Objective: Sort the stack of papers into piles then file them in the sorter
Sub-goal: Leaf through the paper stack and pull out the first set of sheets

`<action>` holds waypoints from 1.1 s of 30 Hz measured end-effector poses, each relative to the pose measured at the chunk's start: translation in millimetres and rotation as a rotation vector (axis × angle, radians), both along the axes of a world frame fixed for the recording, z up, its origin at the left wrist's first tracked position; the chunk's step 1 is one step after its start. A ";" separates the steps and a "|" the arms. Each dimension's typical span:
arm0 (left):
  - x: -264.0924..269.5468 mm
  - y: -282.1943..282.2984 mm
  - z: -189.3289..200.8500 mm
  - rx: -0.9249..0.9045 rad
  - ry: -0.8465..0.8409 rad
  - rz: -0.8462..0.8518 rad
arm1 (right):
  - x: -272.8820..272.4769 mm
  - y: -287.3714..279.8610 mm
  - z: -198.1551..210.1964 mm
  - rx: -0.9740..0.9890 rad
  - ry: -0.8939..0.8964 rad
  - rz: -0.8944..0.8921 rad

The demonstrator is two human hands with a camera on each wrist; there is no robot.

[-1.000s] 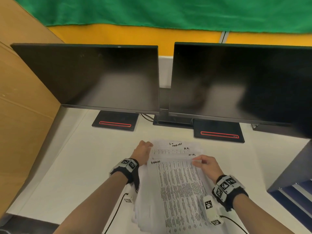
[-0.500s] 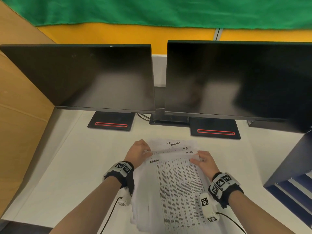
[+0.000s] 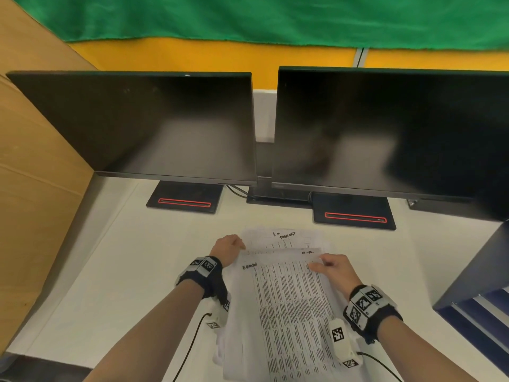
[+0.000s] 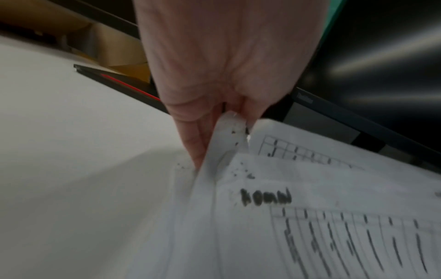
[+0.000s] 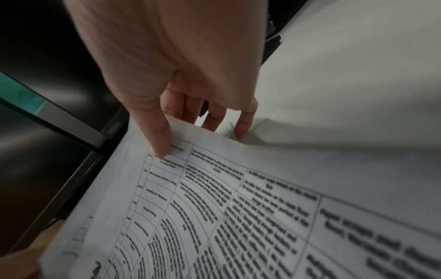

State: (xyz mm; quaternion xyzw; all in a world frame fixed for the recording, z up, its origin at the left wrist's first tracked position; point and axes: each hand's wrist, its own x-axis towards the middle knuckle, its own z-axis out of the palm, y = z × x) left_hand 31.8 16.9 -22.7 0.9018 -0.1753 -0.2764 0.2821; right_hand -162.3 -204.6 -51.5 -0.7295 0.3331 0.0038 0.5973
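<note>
White laminate desk (image 3: pixel 115 271) is fronted by two black flat monitors (image 3: pixel 154 125), with the loose stack of white printed papers (image 3: pixel 286 312) lying at its near edge. The stack's far left corner is pinched by the left hand (image 3: pixel 227 249). The top sheet's far right corner is pinched between thumb and fingers of the right hand (image 3: pixel 334 270).

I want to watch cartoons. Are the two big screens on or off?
Off, it seems. Left monitor and right monitor are both black, showing only dim reflections.

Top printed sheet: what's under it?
Under the top printed sheet lie more papers: a grid sheet and a handwritten one stick out at the far end. How many sheets, and their contents, is hidden.
</note>
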 end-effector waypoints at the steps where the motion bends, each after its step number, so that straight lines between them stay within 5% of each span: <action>1: 3.2 -1.5 -1.2 0.015 0.006 -0.010 | -0.9 -0.7 0.3 0.004 -0.004 0.006; 4: 8.3 -3.7 3.7 0.143 0.077 -0.136 | -3.5 0.3 8.7 -0.017 -0.027 0.020; 7: 9.1 -7.4 11.0 0.306 -0.111 -0.334 | -3.2 2.7 12.8 -0.047 -0.039 0.014; 10: 1.4 -10.2 17.4 0.101 -0.335 -0.375 | -0.3 5.1 11.6 -0.108 -0.069 -0.024; 12: -6.9 -11.7 19.0 -0.099 -0.288 -0.422 | 0.6 5.3 10.1 -0.158 -0.096 -0.064; 15: -17.5 -15.0 19.9 -0.135 -0.129 -0.533 | -1.7 5.0 7.8 -0.127 -0.118 -0.045; 21: 1.0 -20.3 10.0 -0.040 -0.270 -0.186 | -10.0 1.3 4.2 -0.067 -0.074 -0.054; 27: 16.3 -16.7 10.9 0.108 -0.431 -0.281 | -8.8 -3.1 6.8 -0.071 -0.052 -0.035; 33: 19.4 -12.8 10.3 0.039 -0.336 -0.316 | -4.9 -0.2 6.9 -0.101 -0.012 -0.052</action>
